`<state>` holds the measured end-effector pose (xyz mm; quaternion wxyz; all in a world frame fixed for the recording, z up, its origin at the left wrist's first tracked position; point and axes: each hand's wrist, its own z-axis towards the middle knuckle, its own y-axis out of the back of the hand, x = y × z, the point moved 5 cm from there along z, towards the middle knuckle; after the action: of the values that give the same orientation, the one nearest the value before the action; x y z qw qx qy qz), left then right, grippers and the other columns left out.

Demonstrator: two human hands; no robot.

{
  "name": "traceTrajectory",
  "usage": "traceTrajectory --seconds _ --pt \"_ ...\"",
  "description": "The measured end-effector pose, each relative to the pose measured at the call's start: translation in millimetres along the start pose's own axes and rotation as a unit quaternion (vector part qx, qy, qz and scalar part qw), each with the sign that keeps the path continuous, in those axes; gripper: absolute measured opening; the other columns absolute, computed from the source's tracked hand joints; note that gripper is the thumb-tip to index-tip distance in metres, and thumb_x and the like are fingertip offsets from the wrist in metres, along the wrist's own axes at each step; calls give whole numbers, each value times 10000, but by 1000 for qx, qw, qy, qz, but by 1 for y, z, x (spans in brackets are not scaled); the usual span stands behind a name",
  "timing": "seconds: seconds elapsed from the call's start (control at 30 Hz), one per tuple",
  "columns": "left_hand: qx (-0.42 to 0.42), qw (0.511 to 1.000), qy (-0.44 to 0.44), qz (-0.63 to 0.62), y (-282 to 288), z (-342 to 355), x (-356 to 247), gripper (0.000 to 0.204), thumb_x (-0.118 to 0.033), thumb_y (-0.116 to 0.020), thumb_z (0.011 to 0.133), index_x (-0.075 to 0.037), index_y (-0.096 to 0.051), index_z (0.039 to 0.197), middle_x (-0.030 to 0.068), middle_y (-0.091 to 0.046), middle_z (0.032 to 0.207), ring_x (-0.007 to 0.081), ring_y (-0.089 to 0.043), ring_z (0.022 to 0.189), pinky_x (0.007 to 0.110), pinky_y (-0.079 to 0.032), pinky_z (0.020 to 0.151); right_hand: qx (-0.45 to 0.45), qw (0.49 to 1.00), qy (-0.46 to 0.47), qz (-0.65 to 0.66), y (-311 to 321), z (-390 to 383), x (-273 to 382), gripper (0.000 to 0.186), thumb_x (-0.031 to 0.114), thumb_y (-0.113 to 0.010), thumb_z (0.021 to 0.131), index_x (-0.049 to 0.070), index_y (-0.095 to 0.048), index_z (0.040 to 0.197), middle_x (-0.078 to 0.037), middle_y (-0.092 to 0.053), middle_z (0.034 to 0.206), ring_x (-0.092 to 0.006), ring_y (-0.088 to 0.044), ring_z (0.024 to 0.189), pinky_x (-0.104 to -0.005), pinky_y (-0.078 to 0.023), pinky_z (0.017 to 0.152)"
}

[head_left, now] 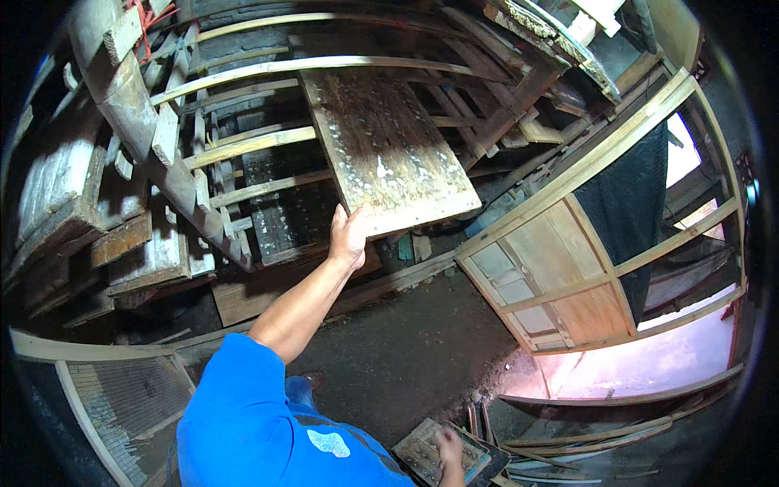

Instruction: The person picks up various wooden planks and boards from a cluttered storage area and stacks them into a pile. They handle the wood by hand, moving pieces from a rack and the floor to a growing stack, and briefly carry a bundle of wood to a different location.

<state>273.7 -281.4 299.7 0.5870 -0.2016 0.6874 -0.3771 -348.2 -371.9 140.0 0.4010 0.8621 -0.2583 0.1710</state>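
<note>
My left hand (348,238) grips the near corner of a long, weathered wooden board (385,154) spotted with pale stains. The board lies tilted among the slats of a wooden rack (251,69), with my thumb and fingers at its edge. Low at the bottom right, my right hand (446,450) is closed over a smaller dirty board (418,446) with a worn frame; what its fingers hold, if anything, I cannot make out.
More stained boards (61,187) stack on the left. A wooden-framed door (552,276) with panels and dark cloth stands at the right. A mesh frame (122,390) leans at lower left, and loose strips (592,438) lie at lower right on the dark floor (381,341).
</note>
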Motion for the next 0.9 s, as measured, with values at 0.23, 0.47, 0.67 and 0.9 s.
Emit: traceTrajectory --seconds 0.23,0.47,0.67,0.9 --pt "24 999 -2 29 10 3 5 281 -89 -537 884 -2 -453 1138 88 -559 1105 150 -527 1016 301 -394 915 189 957 195 101 -89 -15 265 533 290 -615 851 22 -457 1285 -49 -556 1054 -97 -500 807 -226 -416 700" --pt "72 990 -4 117 32 -9 14 320 -97 -503 906 -3 -407 1197 87 -512 1168 147 -474 1070 313 -353 953 331 887 160 278 -163 -33 403 724 438 -613 827 82 -299 1374 -142 -407 1322 -226 -458 1155 -416 -379 951" --pt "111 983 75 127 55 -89 26 353 -67 -530 885 -24 -392 1207 70 -500 1176 131 -455 1090 306 -362 950 486 711 117 494 -205 -36 432 628 397 -606 840 65 -377 1320 -116 -453 1302 -282 -453 1169 -468 -356 981" --pt "220 935 241 141 81 -167 48 430 -124 -615 859 -5 -415 1220 63 -487 1240 138 -459 1112 312 -345 980 434 707 93 550 -197 -28 364 458 259 -536 893 54 -419 1286 -99 -475 1285 -276 -440 1182 -448 -320 1021"
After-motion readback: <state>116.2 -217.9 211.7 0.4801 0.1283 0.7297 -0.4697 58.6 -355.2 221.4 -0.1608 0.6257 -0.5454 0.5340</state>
